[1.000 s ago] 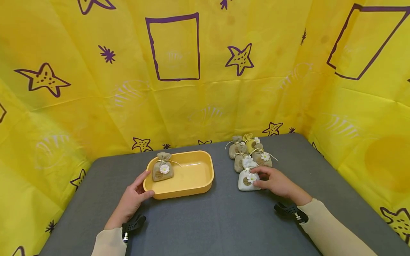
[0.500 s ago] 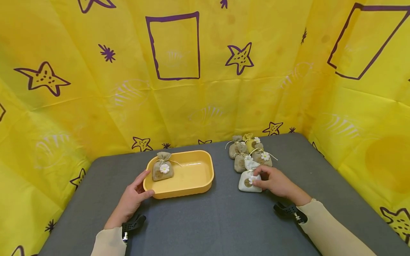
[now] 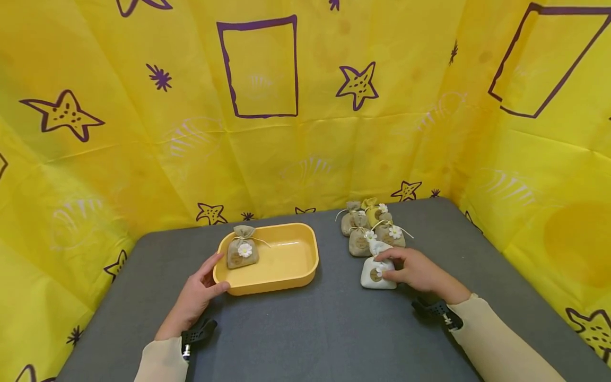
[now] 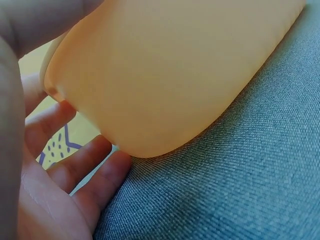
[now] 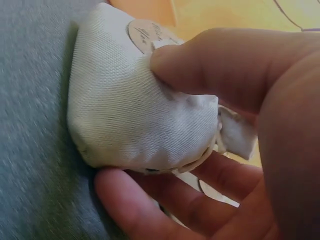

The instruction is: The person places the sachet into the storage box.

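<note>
My right hand [image 3: 416, 271] grips a small white fabric sachet [image 3: 378, 278] by its right side. In the right wrist view the thumb [image 5: 200, 57] presses the sachet's face near a round printed tag [image 5: 145, 34], and the other fingers lie behind it. At the left, my left hand [image 3: 199, 294] holds the end of a yellow plastic tray [image 3: 277, 286], thumb at the near corner and fingers along the outer wall. Inside the tray's left end stands a tan sachet [image 3: 242, 255] tied with cord and bearing a white flower.
Behind the white sachet, several more sachets stand in a cluster: tan ones, such as the front tan sachet [image 3: 359, 244], and a mustard-yellow sachet [image 3: 371, 213]. All rest on a grey cloth-covered table [image 3: 305, 339]. A yellow patterned curtain [image 3: 315, 148] rises behind the table and along its sides.
My right hand has shifted the white sachet slightly right and toward me, away from the cluster, and its top now leans. The left hand and the tray have hardly moved.
</note>
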Demonstrator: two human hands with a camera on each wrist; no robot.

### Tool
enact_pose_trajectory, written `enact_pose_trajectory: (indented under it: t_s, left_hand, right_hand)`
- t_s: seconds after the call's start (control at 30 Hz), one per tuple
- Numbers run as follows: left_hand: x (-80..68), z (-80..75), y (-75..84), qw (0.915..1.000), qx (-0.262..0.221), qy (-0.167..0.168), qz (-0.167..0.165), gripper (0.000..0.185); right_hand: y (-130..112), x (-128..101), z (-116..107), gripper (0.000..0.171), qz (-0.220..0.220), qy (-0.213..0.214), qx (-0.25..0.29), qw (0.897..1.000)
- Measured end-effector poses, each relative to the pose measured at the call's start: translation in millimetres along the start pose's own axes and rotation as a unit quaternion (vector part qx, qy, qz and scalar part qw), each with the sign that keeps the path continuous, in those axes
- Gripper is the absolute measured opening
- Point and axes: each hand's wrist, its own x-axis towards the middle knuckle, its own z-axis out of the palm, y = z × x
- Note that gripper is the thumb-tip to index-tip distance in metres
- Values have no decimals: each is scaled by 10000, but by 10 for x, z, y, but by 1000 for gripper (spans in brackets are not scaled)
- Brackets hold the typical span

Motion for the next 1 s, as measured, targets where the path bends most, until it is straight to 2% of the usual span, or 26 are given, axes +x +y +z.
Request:
enact_pose_trajectory:
  t_s: [0.33, 0.47, 0.57, 0.73, 1.0]
  left_hand:
    - [3, -8, 21, 9999, 100, -9, -37, 78]
    - [4, -6, 17, 9999, 121, -12, -24, 78]
    - [3, -5, 11, 9999, 114, -20, -16, 78]
    - [1, -7, 3, 9999, 98, -50, 17, 77]
    - [-4, 1, -6, 10000, 42, -32, 71, 76]
  right_hand:
    - [38, -29, -106, 29, -190, -142, 29, 9997]
    - [35, -38, -105, 34, -185, -179, 29, 9997]
    - [25, -34, -87, 38, -189, 73, -157, 9997]
    - [34, -26, -68, 35, -158, 767, -381, 9962]
    - [37, -29, -105, 32, -135, 1067, -259, 9939]
